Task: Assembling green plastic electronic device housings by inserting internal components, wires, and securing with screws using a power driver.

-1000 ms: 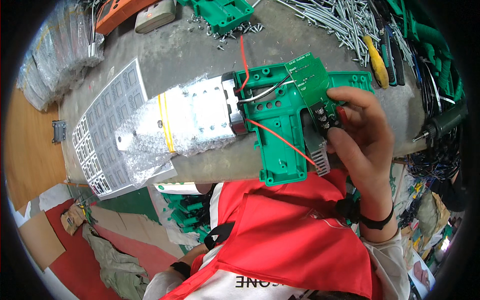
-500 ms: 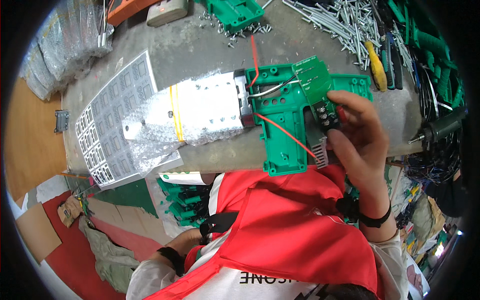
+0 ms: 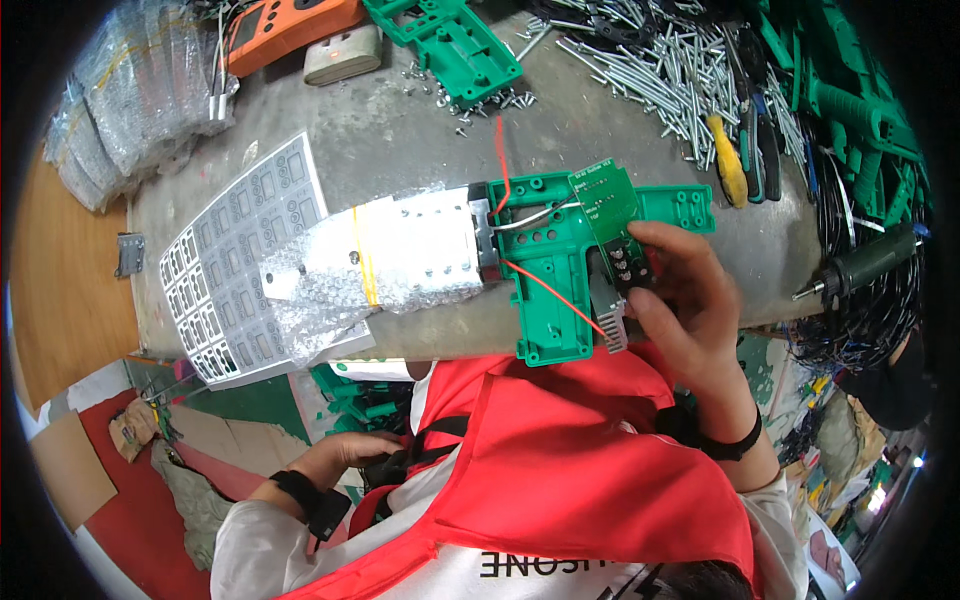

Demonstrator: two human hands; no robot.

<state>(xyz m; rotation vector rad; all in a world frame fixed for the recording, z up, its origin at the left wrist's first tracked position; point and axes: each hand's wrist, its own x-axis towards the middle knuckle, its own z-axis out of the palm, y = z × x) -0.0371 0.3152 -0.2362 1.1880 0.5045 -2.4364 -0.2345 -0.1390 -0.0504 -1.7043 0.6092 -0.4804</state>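
Observation:
My right hand (image 3: 697,305) pinches a green circuit board (image 3: 610,208) between thumb and fingers at its lower end, next to black components and a finned metal heat sink (image 3: 612,328). The board is held tilted over an open green plastic housing (image 3: 550,310). A white wire and a red wire (image 3: 555,288) run toward it from a silver metal piece (image 3: 425,240) partly wrapped in bubble wrap, with a yellow band round it. Another red wire (image 3: 502,150) sticks up loose. Low by my body, my left hand (image 3: 362,450) is beside a black strap; its fingertips are hidden.
A printed sheet (image 3: 245,225) lies under the bubble wrap. Screws (image 3: 660,85), a yellow-handled tool (image 3: 728,160) and a dark green screwdriver-like tool (image 3: 870,262) lie right. Another green housing part (image 3: 460,55), an orange meter (image 3: 285,30) and bubble-wrapped items (image 3: 140,90) are at the back.
The whole view has shifted, so the bench things sit lower. My right hand keeps its hold on the board over the housing. More of my left hand shows now.

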